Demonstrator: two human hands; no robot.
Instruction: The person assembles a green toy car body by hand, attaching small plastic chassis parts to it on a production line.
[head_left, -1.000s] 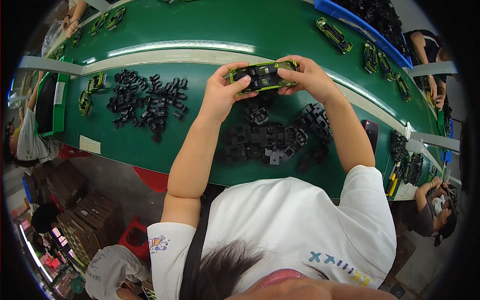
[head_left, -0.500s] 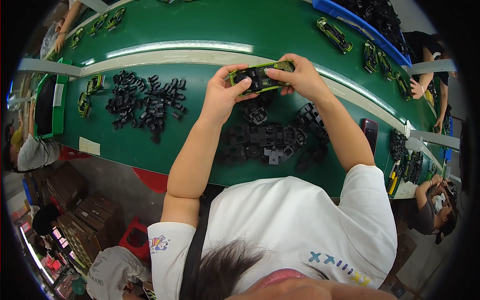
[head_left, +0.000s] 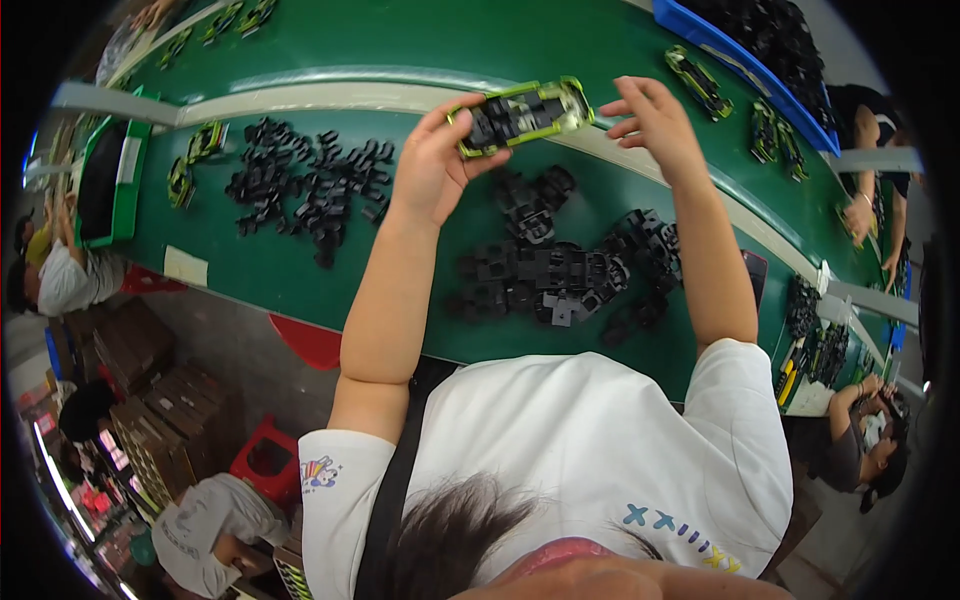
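A lime-green toy car body (head_left: 525,118) with a black inner part is up over the green bench. My left hand (head_left: 432,165) grips its left end, with the thumb on top and the fingers beneath. Just off the right end is my right hand (head_left: 652,128), its fingers spread and nothing in them. Below the car body lies a heap of larger black plastic parts (head_left: 565,272). Farther left is a pile of small black plastic pieces (head_left: 315,185).
Two green car bodies (head_left: 205,140) lie left of the small pieces, near a green bin (head_left: 127,185). A blue bin (head_left: 738,68) of black parts stands far right, beside more car bodies (head_left: 700,85). A phone (head_left: 755,272) lies right. Other people work around the bench.
My right hand has let go of the car body and moved right, its fingers opening. The car body has risen slightly and stays in my left hand.
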